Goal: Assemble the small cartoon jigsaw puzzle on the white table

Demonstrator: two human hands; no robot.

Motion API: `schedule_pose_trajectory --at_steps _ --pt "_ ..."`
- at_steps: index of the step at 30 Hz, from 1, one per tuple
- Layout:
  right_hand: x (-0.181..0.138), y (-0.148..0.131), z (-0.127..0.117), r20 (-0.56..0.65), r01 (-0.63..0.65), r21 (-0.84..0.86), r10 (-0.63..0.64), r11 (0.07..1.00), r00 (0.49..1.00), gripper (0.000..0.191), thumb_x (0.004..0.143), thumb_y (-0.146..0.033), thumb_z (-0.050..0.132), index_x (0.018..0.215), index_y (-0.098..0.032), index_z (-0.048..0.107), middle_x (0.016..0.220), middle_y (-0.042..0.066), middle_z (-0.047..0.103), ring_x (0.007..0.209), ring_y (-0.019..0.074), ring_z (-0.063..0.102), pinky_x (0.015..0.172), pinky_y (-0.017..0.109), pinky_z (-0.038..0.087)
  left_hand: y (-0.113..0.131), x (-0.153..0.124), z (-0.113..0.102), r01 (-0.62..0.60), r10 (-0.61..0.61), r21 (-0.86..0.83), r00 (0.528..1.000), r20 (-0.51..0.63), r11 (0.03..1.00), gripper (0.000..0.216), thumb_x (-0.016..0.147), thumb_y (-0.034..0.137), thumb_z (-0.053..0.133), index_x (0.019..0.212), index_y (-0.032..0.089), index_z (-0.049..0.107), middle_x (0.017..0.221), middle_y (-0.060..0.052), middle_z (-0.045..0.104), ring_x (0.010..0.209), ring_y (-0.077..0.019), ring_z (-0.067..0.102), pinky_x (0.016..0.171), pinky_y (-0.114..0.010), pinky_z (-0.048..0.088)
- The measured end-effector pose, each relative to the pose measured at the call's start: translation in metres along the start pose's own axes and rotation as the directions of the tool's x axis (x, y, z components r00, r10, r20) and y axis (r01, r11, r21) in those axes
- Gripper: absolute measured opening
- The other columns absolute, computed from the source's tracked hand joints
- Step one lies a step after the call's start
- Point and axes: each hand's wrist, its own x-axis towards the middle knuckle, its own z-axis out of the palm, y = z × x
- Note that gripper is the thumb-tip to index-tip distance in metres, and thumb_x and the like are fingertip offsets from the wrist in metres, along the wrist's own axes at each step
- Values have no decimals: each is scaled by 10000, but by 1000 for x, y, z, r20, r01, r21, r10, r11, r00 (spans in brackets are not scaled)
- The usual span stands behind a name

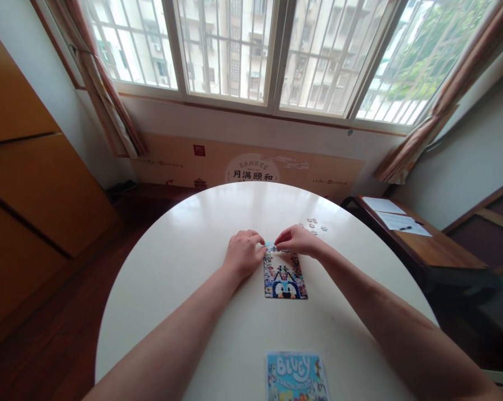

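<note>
A partly assembled jigsaw puzzle (285, 285) lies flat on the white table, showing a blue cartoon dog's head at its near end and a gap in the middle. My left hand (245, 253) is at its upper left edge, fingers curled, with thumb and fingertips pressing on the border. From the other side my right hand (297, 240) pinches at the puzzle's far edge; what looks like a small puzzle piece is between its fingertips, mostly hidden. Beyond the right hand several loose puzzle pieces (312, 225) are scattered.
The round white table (171, 289) carries all of this. Close to me lies a light blue Bluey picture sheet or box (297, 376). At the right stands a wooden side table (418, 245) with papers (401, 221) and a dark pen-like object. Barred windows (226, 50) are ahead.
</note>
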Motion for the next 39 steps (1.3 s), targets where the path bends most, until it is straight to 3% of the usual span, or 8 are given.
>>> schedule_pose_trajectory --at_steps 6,21,27,30,34,39 --pt "4 -6 -3 30 -9 -108 12 994 999 179 707 -241 740 841 -161 829 762 54 785 737 196 693 641 255 502 -2 0 3 -7 7 10 1000 -4 1000 104 849 319 683 876 255 761 1118 -48 717 1075 -279 609 987 -444 459" --pt "9 -20 -3 109 -6 -214 30 977 994 157 706 -201 726 820 -180 832 759 36 782 735 193 681 643 255 482 -1 -1 2 3 -3 4 1000 3 1000 120 851 331 675 867 251 763 1104 -44 724 1067 -287 614 979 -455 463" --pt "-2 -16 -5 66 -88 43 85 995 994 303 743 -208 731 1034 -170 808 895 48 780 767 156 646 665 241 472 0 -1 2 4 -5 -25 1000 -23 1000 119 879 303 659 900 237 755 1105 -55 722 1075 -284 614 979 -461 465" --pt "-12 -10 -1 34 -123 272 118 955 992 389 761 -263 732 1135 -162 770 742 23 705 632 115 544 560 235 405 2 -1 2 -19 14 -54 995 -101 998 122 911 269 632 905 216 742 1080 -65 727 1038 -272 625 948 -452 480" --pt "-26 -12 12 -37 -77 552 117 830 992 388 723 -339 773 1072 -172 752 648 -11 605 565 93 468 507 229 327 9 -4 -1 -154 134 -79 966 -219 985 73 896 267 697 876 200 718 961 -54 732 936 -249 632 886 -424 500" --pt "-33 -23 23 -108 -22 616 111 787 988 303 698 -330 778 950 -199 672 701 -3 664 572 104 551 493 219 302 14 -7 -3 -281 243 -95 924 -294 955 113 858 290 762 892 200 703 922 -46 728 897 -238 629 834 -394 515"
